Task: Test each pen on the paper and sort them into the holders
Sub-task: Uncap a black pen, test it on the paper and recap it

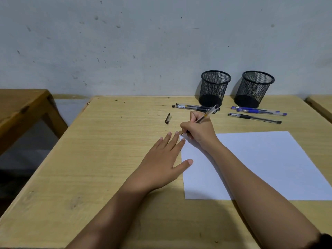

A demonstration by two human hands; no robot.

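My right hand (198,131) grips a clear pen (209,113) in a writing hold, its tip at the top left corner of the white paper (260,164). My left hand (161,162) lies flat with fingers spread, its fingertips on the paper's left edge. A loose black pen cap (167,118) lies on the table to the left. Two black pens (190,107) lie in front of the left mesh holder (213,88). Two blue pens (258,110) and one black pen (254,118) lie before the right mesh holder (255,88). Both holders look empty.
The light wooden table (107,159) stands against a grey wall. A darker wooden table (21,105) is at the far left across a gap, and another table's corner (321,105) shows at the right edge.
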